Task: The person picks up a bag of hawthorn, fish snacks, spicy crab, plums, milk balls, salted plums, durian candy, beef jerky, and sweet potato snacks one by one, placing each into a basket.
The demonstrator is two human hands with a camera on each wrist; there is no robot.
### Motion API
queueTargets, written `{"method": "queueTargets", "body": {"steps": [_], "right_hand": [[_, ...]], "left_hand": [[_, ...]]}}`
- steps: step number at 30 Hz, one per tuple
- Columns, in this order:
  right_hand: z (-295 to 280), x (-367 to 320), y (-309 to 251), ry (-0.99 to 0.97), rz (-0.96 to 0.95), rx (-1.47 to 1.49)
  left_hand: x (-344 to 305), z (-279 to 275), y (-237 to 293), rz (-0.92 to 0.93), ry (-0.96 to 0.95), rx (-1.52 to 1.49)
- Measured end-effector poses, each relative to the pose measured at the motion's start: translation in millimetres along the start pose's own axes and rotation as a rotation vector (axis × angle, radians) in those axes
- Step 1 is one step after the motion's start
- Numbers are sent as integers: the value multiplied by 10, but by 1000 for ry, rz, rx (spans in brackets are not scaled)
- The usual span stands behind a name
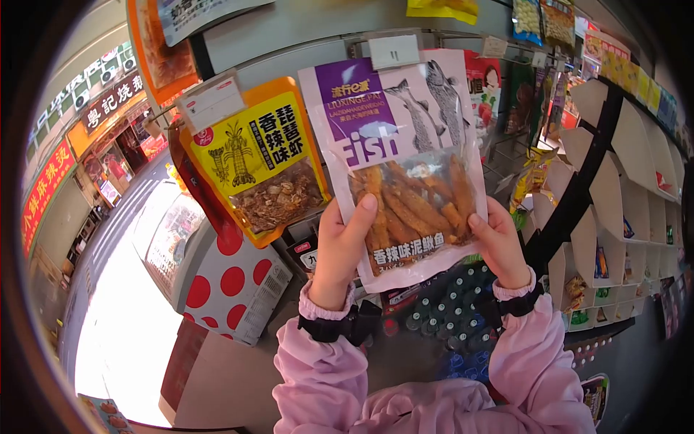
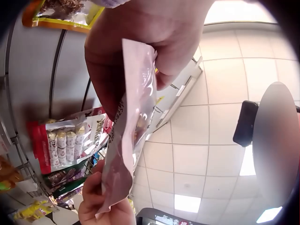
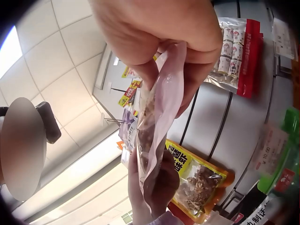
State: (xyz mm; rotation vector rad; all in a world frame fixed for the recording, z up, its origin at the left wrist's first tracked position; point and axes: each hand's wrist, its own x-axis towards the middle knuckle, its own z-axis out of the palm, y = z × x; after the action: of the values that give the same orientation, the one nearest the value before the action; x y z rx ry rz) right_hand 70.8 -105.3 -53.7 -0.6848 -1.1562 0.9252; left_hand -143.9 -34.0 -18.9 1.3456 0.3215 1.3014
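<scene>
Shop display rack (image 1: 289, 43) is hanging snacks behind while the left hand (image 1: 340, 249) and right hand (image 1: 499, 242), set apart, are each pinching a lower side edge of 1 fish snack pouch (image 1: 405, 159), holding it upright between them, both equally near, beside the yellow shrimp pouch (image 1: 253, 163).

The fish snack packet (image 1: 405, 163) hangs right of the shrimp packet (image 1: 256, 163), left hand (image 1: 340, 246) and right hand (image 1: 499, 242) at its lower edges.

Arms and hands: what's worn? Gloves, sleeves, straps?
No gloves: left hand and right hand are bare. Puffy pink left sleeve and right sleeve, gathered cuffs. Black left wrist strap and right wrist strap.
</scene>
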Motion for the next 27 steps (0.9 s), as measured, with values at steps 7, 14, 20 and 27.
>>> {"method": "queueTargets", "body": {"steps": [7, 14, 20, 27], "right_hand": [[51, 169, -138, 1, -34, 37], [35, 187, -146, -28, 7, 41], [25, 140, -165, -47, 25, 70], [-121, 285, -66, -75, 65, -84]], "left_hand": [[217, 77, 96, 10, -4, -22], [201, 50, 92, 22, 14, -2], [158, 95, 116, -14, 4, -8], [230, 65, 4, -46, 19, -15]]}}
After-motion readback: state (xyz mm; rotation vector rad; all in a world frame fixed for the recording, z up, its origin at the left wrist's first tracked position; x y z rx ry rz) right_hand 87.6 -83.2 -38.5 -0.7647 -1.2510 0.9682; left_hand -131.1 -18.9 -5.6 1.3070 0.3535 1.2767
